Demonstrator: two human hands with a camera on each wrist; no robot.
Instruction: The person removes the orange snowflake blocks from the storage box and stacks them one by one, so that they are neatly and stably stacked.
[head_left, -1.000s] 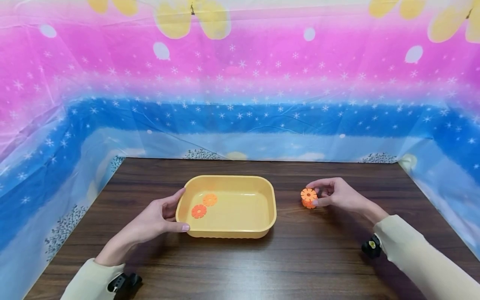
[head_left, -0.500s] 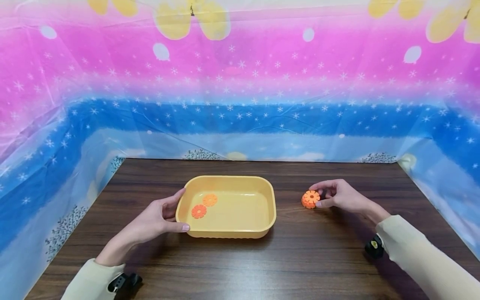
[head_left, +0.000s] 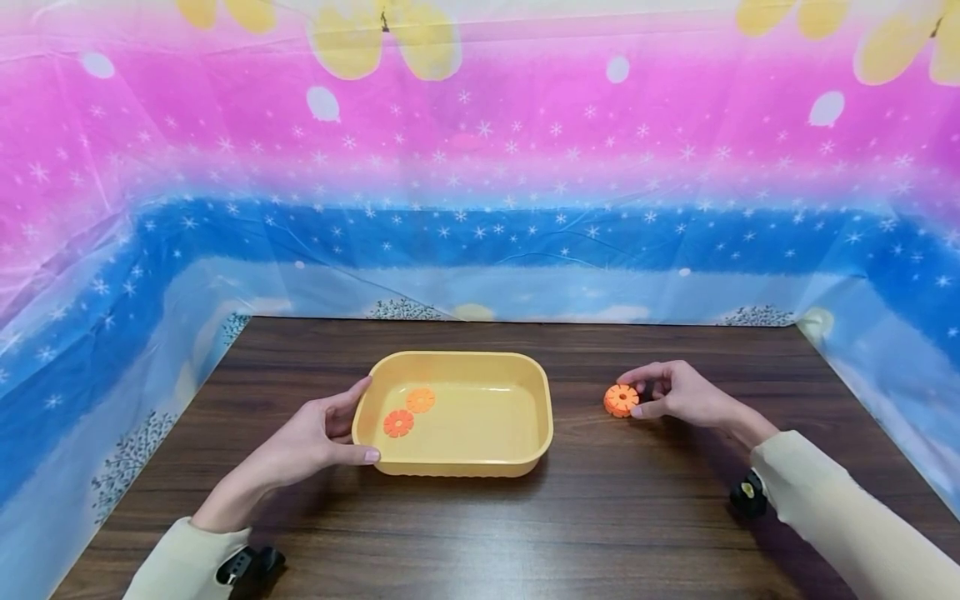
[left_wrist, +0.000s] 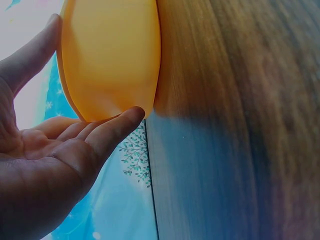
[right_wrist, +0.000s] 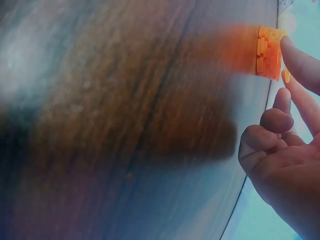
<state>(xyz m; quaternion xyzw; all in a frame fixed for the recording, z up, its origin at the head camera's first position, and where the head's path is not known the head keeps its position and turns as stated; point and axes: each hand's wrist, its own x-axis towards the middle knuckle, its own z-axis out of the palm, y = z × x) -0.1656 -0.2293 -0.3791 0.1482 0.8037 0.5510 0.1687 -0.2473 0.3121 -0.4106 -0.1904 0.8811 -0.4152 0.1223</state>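
My left hand (head_left: 315, 437) grips the left end of a yellow rectangular tray (head_left: 546, 417), thumb at the near corner and fingers at the far one. Inside the tray, toward its left side, lie two flat flower-shaped notched discs: a red-orange disc (head_left: 398, 423) and a lighter orange disc (head_left: 421, 400). To the tray's right, a short stack of orange notched discs (right_wrist: 267, 55) sits on the table. Thumb and index finger of my right hand (head_left: 678, 393) pinch the orange notched disc (head_left: 622, 398) at the top of this stack. The other right fingers are curled beneath.
The dark wood-grain table (head_left: 480, 533) reaches back to a pink and blue patterned cloth (head_left: 480, 233), which hangs behind it and at both sides. Bare tabletop shows between the tray and the stack. Each wrist wears a small black camera.
The disc in my right fingers has come down and slightly right, from sitting offset above the stack to lying nearly in line with it. My left hand and the tray stay put.
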